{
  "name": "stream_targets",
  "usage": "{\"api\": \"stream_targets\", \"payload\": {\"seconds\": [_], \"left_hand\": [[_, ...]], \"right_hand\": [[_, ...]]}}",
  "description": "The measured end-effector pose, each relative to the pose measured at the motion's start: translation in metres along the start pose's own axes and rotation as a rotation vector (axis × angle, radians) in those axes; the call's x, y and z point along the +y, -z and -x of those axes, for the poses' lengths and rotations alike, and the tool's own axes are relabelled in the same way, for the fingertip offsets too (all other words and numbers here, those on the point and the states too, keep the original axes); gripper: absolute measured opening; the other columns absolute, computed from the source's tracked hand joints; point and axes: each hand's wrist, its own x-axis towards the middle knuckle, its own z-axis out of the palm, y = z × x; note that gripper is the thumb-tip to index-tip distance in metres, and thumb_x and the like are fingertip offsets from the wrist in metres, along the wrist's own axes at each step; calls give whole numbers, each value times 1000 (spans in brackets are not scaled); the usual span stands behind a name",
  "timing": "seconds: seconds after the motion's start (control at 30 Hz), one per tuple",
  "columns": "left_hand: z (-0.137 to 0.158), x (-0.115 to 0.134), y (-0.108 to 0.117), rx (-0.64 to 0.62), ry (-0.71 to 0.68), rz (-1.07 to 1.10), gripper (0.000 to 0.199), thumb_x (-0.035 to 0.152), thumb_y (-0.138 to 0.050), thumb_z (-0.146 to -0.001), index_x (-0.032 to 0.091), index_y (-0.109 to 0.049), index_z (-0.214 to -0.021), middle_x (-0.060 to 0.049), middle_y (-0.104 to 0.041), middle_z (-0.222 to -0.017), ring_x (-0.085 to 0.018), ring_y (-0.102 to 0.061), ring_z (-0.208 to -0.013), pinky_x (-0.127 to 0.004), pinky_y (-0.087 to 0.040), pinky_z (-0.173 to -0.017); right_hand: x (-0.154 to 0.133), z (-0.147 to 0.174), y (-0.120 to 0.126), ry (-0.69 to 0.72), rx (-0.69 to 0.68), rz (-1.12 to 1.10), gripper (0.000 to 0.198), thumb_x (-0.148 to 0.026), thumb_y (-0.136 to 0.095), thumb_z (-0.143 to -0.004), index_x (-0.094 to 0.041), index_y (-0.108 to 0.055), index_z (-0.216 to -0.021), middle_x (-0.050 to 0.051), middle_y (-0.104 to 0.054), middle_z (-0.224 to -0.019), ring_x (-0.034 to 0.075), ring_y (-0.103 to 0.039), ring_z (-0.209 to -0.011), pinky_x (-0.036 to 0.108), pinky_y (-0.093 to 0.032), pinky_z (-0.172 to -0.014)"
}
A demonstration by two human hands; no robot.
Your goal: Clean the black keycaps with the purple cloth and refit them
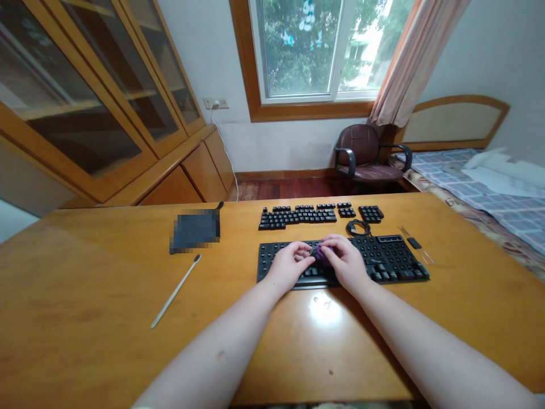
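Observation:
A black keyboard (394,258) lies flat on the desk with many of its keycaps off; several remain at its lower right. Above its middle, my left hand (293,261) is closed, thumb and fingertips pinched together at a small dark piece that I cannot make out clearly. My right hand (343,258) is beside it, its fingers closed around a small purple lump (324,254), perhaps cloth or putty. The two hands' fingertips nearly meet. Behind the keyboard, loose black keycaps (298,216) are laid out in rows.
A coiled black cable (358,228) lies behind the keyboard. To its right is a small black tool with wire prongs (414,243). On the left are a long white-handled brush (175,292) and a dark, pixelated pouch (196,228). An office chair (366,153) stands beyond the desk (85,295).

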Motion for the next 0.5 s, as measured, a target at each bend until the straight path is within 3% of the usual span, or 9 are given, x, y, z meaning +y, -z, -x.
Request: {"api": "stream_targets", "payload": {"seconds": [0.17, 0.33, 0.5], "left_hand": [[0, -2, 0, -27, -42, 10, 23, 28, -65, -69, 15, -62, -88, -2, -61, -76, -12, -55, -69, -24, -45, -66], [0, 1, 2, -53, -50, -5, 23, 28, -63, -70, 16, -63, -90, -1, -59, -73, -11, -53, -66, -23, -43, -63], [0, 5, 1, -100, -21, -38, 24, 27, -62, -70, 17, -65, -91, 0, -58, -72, -10, -50, -62, -23, -41, -60]], "right_hand": [[3, -1, 0, -17, -96, -11, 13, -27, -55, -80, -22, -67, -81, 6, -62, -92, 20, -58, -92, 36, -46, -85], [1, -1, -1, -4, -148, 11, 11, -27, -55, -79, -23, -66, -80, 5, -64, -83, 20, -59, -84, 37, -48, -79], [-3, 2, 1, -25, 14, 38, 9, -29, -59, -77, -23, -65, -76, 5, -63, -81, 19, -59, -81, 36, -48, -77]]}}
